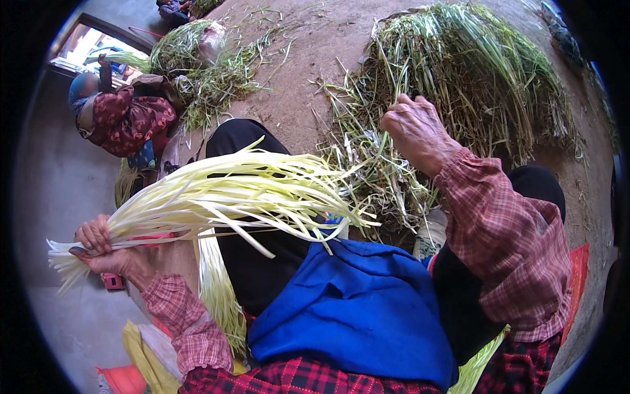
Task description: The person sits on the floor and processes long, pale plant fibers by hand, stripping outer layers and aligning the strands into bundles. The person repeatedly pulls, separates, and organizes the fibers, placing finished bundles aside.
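Observation:
My left hand [110,253] is wrapped around the white stem ends of a bunch of pale yellow leafy stalks [236,192], which look like blanched chives. The bunch lies across above my knee, its leaf tips drooping to the right. My right hand [418,133] is raised with curled fingers at the near left edge of a large heap of green and yellowed stalks [472,83]. Whether those fingers pinch a strand cannot be told. Loose dry trimmings [379,172] lie below that hand. A blue cloth apron [354,305] covers my lap.
Another pale bunch [219,290] hangs or lies beside my left leg. A person [128,115] sits at the left by a second heap [211,74], holding up green stalks. Yellow sacking [142,352] lies at lower left, red sacking [577,280] at right.

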Tool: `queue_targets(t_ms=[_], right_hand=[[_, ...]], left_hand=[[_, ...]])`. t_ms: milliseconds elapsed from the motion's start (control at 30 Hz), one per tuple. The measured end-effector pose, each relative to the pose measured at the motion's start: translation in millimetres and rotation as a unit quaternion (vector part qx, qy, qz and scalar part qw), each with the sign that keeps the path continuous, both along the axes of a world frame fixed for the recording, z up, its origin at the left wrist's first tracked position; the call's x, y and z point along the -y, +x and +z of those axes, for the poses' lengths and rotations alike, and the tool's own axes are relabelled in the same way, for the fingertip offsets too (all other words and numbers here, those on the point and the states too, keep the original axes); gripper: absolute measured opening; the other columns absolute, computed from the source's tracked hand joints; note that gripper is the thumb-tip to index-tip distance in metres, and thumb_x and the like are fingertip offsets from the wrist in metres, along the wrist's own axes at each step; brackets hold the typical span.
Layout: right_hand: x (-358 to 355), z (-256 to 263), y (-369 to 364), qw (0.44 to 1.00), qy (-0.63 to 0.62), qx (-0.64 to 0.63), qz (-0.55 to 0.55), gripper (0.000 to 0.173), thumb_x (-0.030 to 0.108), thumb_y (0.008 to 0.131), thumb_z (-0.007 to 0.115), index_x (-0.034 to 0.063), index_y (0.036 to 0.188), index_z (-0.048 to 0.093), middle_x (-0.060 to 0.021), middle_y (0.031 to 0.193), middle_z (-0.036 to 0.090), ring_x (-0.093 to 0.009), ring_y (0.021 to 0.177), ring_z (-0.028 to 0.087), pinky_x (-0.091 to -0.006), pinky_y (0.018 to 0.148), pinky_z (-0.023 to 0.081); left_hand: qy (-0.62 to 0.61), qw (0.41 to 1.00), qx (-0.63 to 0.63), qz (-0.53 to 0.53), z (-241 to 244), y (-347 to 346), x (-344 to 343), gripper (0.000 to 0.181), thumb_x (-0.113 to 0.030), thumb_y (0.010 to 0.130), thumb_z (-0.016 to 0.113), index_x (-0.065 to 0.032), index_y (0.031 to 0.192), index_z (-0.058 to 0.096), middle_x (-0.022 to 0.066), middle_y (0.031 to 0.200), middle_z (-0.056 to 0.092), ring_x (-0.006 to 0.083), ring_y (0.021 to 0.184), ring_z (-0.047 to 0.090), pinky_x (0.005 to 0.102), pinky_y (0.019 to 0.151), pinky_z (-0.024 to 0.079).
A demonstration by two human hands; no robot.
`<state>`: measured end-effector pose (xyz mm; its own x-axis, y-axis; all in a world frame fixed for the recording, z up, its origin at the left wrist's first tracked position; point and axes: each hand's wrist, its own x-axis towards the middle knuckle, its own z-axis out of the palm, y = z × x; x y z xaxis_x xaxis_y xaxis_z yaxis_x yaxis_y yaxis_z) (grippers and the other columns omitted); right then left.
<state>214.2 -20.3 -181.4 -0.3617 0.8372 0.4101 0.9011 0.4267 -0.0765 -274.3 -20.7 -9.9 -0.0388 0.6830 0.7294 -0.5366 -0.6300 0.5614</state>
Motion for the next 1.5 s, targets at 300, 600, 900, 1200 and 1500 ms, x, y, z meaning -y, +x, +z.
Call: queue_targets(t_ms=[300,600,900,1200,1500], right_hand=[[20.0,-0.5,-51.6,0.931,-0.269,-0.209,0.129,0.037,0.012,0.075,0.06,0.0098,0.112,0.059,-0.0114,0.106,0.06,-0.029,0.092,0.06,-0.0387,0.08,0.047],[14.6,-3.5,-54.0,0.933,-0.271,-0.194,0.132,0.022,0.011,0.081,0.052,0.0068,0.1,0.063,-0.0137,0.086,0.064,-0.031,0.083,0.061,-0.0405,0.069,0.048],[10.7,-28.0,-44.6,0.974,0.039,-0.154,0.163,0.004,0.013,0.075,0.057,0.0093,0.074,0.057,-0.0078,0.064,0.056,-0.027,0.066,0.059,-0.0385,0.056,0.044],[27.0,7.9,-15.7,0.975,-0.199,-0.096,-0.036,0.022,-0.001,0.073,0.057,0.0122,0.085,0.069,-0.0083,0.071,0.063,-0.024,0.069,0.062,-0.0392,0.064,0.051],[35.6,-10.5,-46.0,0.845,-0.439,-0.265,0.153,0.023,0.016,0.075,0.056,0.0094,0.094,0.066,-0.0107,0.076,0.064,-0.026,0.073,0.062,-0.0374,0.065,0.048]], left_hand=[[-0.019,1.0,0.022,0.01,-7.8,-13.1,5.1,0.044,-0.035,0.093,0.044,-0.0172,0.055,0.028,-0.0049,0.047,0.026,0.0063,0.038,0.021,0.0211,0.045,0.025],[-0.048,0.996,0.021,0.073,-6.3,-25.4,7.2,0.046,-0.035,0.094,0.043,-0.0168,0.055,0.027,-0.0043,0.049,0.024,0.0065,0.041,0.021,0.0212,0.048,0.025],[-0.075,0.995,-0.001,0.058,-0.8,-58.5,5.0,0.041,-0.027,0.093,0.042,-0.0167,0.056,0.028,-0.0041,0.048,0.025,0.0068,0.04,0.02,0.022,0.049,0.024],[-0.102,0.994,0.011,0.039,2.3,-64.3,3.3,0.036,-0.023,0.092,0.04,-0.0152,0.059,0.03,-0.0036,0.049,0.026,0.0077,0.041,0.019,0.0235,0.048,0.024],[-0.143,0.985,0.056,0.081,5.2,-57.1,3.3,0.039,-0.024,0.091,0.047,-0.0153,0.058,0.028,-0.0024,0.049,0.024,0.0087,0.043,0.021,0.0241,0.051,0.025]])
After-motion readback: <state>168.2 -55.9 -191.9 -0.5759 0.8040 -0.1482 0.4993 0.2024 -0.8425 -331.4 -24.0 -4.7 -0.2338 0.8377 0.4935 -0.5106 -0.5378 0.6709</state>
